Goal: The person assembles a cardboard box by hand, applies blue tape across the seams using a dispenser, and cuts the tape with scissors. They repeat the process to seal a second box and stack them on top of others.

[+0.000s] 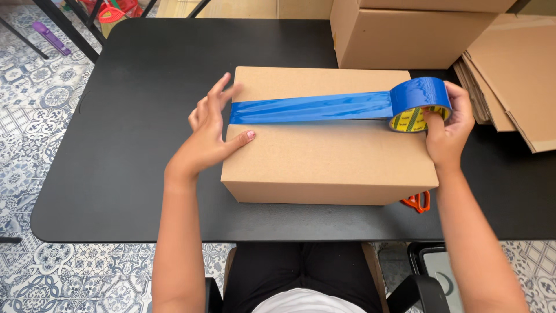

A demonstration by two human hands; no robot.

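**Blue tape stretched across a closed carton**

The left hand (209,134) lies spread at the left end of the cardboard box (324,156), fingers apart over the edge and the thumb resting flat on the box top, pressing near the start of the blue tape strip (310,108). The right hand (449,127) is closed around the blue tape roll (418,103), thumb hooked inside its yellow-lined core and fingers wrapped behind, holding it at the box's right end. The two hands are well apart, one at each end of the box.

The strip runs unbroken from the left edge across the middle of the lid to the roll. The box sits near the centre of a black table (127,145).

Just beside the box's front right corner, orange scissors (418,202) poke out from behind it. At the far right lies a stack of flat cardboard sheets (509,75), with a second carton (405,35) beyond the box. Patterned floor tiles (35,98) surround the table.
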